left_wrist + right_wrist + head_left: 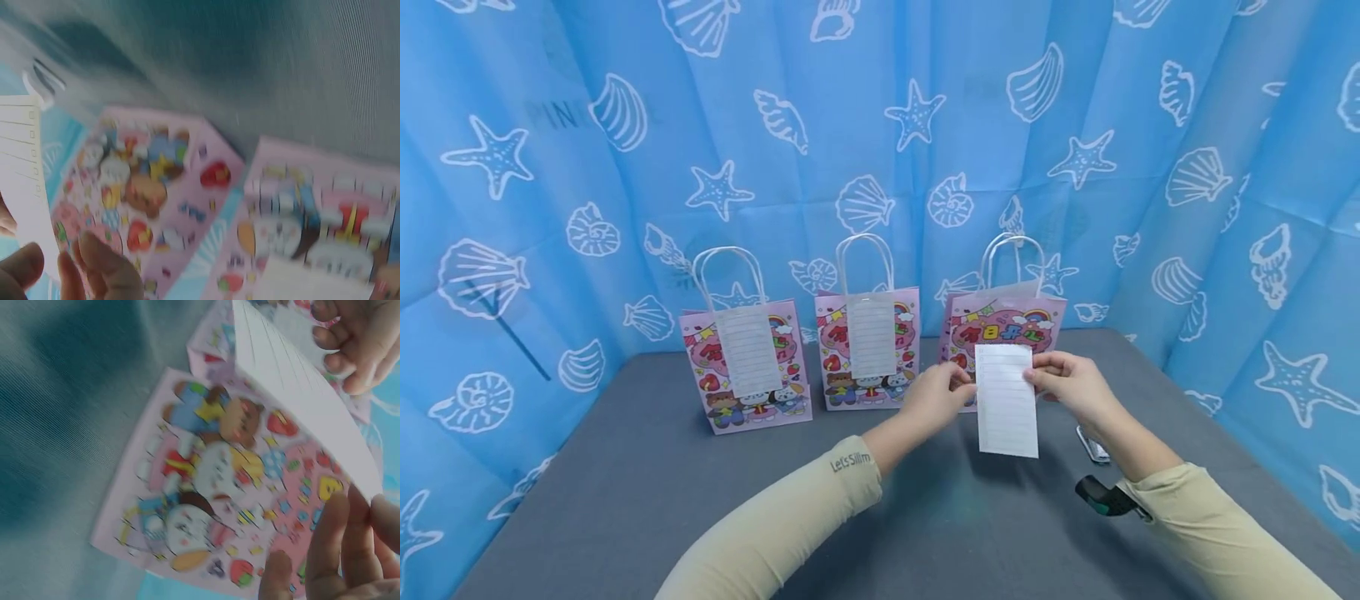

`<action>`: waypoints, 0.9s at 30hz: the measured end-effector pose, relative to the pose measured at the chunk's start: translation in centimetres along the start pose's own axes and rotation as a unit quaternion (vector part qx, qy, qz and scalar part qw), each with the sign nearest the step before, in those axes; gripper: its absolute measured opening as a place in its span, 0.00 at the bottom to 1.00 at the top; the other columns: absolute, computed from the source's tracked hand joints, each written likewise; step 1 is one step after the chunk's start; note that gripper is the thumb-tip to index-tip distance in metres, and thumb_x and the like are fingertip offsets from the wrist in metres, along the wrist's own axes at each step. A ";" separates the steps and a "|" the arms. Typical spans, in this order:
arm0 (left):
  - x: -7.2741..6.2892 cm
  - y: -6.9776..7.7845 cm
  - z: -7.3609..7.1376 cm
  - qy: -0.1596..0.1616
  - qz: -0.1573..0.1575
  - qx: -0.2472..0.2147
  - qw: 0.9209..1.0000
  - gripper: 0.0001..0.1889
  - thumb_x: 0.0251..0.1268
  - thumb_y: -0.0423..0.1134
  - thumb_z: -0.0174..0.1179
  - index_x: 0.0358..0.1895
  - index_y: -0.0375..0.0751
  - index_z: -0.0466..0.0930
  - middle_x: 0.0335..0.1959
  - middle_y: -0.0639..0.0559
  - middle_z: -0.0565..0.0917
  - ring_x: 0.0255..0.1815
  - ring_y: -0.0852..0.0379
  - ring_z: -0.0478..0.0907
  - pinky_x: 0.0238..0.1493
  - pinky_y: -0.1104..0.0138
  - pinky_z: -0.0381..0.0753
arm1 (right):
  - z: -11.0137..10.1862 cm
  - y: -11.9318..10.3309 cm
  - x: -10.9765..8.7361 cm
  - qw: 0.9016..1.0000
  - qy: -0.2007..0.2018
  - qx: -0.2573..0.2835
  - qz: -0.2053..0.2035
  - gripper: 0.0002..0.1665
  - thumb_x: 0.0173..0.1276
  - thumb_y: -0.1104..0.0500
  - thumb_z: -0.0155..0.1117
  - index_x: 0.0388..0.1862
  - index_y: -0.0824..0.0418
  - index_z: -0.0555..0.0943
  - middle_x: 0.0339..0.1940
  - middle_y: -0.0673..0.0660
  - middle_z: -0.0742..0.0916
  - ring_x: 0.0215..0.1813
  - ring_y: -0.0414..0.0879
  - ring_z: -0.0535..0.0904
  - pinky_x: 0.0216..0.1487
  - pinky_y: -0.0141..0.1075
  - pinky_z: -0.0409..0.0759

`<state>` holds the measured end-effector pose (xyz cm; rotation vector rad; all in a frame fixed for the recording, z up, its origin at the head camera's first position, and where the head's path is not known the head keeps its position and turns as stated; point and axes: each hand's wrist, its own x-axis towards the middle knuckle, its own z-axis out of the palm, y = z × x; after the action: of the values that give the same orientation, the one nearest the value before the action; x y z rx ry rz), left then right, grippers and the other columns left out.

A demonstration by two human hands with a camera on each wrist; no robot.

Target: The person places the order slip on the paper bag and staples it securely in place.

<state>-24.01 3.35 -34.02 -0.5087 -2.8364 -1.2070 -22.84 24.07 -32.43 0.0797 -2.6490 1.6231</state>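
In the head view my right hand [1075, 385] pinches the right edge of a white lined note sheet [1006, 417] with small checkboxes down one side. The sheet hangs upright before the rightmost pink gift bag [1003, 321] and covers part of its cartoon front. My left hand [936, 396] is at the sheet's left edge, its fingers loosely bent and fingertips right beside the paper. In the right wrist view, thumb and fingers [359, 519] hold one corner of the sheet [300, 394]. The left wrist view has the left thumb [22, 265] close to the sheet's edge.
Two more pink gift bags, one in the middle [842, 396] and one at left [722, 421], stand in the row, each with a lined sheet on its front. A small silvery object [1093, 446] lies by the right forearm on the grey table [647, 500]. Blue shell-print curtain [917, 183] hangs behind.
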 end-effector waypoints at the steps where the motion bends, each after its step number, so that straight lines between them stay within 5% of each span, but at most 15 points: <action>1: 0.3 0.2 -0.4 0.019 0.011 0.008 1.000 0.09 0.70 0.44 0.60 0.44 0.43 0.81 0.34 0.54 0.78 0.33 0.60 0.74 0.32 0.69 0.72 | -0.2 -0.2 0.3 1.000 0.013 -0.002 -0.009 0.21 0.75 0.59 0.56 0.56 0.76 0.73 0.33 0.46 0.86 0.35 0.37 0.78 0.38 0.34 0.77; 5: 1.4 1.4 -1.9 0.075 0.036 0.032 0.996 0.13 0.70 0.44 0.60 0.51 0.43 0.80 0.44 0.51 0.79 0.43 0.56 0.75 0.41 0.66 0.74 | -0.9 -0.9 1.2 0.998 0.053 -0.001 -0.023 0.22 0.76 0.56 0.55 0.56 0.75 0.73 0.31 0.43 0.83 0.34 0.35 0.77 0.37 0.32 0.77; 9: 2.4 2.2 -2.7 0.091 0.047 0.043 0.994 0.18 0.70 0.45 0.59 0.59 0.43 0.76 0.55 0.48 0.76 0.50 0.54 0.74 0.47 0.64 0.75 | -1.2 -1.2 1.9 0.998 0.059 0.008 -0.015 0.24 0.76 0.55 0.54 0.58 0.75 0.73 0.30 0.40 0.82 0.34 0.34 0.77 0.38 0.31 0.76; 19: 5.8 4.3 -2.3 0.109 0.051 0.068 0.990 0.32 0.69 0.45 0.61 0.72 0.45 0.60 0.73 0.47 0.59 0.16 0.59 0.68 0.15 0.73 0.69 | -1.6 -1.4 3.5 0.996 0.084 0.035 -0.007 0.26 0.75 0.52 0.56 0.58 0.74 0.72 0.26 0.37 0.80 0.32 0.33 0.77 0.36 0.31 0.76; 23: 7.4 5.3 -2.3 0.104 0.018 0.101 0.989 0.38 0.67 0.47 0.62 0.75 0.43 0.55 0.76 0.49 0.57 0.35 0.56 0.81 0.31 0.71 0.79 | -1.5 -1.4 3.9 0.995 0.092 0.035 0.000 0.27 0.75 0.52 0.55 0.60 0.74 0.72 0.27 0.38 0.79 0.33 0.34 0.76 0.36 0.31 0.76; 27: 8.5 5.8 -2.3 0.095 -0.016 0.113 0.989 0.39 0.66 0.49 0.63 0.75 0.42 0.56 0.73 0.50 0.63 0.61 0.51 0.74 0.57 0.64 0.76 | -1.2 -1.5 4.2 0.995 0.098 0.020 -0.004 0.28 0.75 0.51 0.55 0.60 0.74 0.73 0.28 0.40 0.79 0.34 0.36 0.75 0.35 0.31 0.75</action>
<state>-30.58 7.95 -27.17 -0.3213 -2.7776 -0.8679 -26.90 24.30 -30.32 -0.0651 -2.4677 1.5914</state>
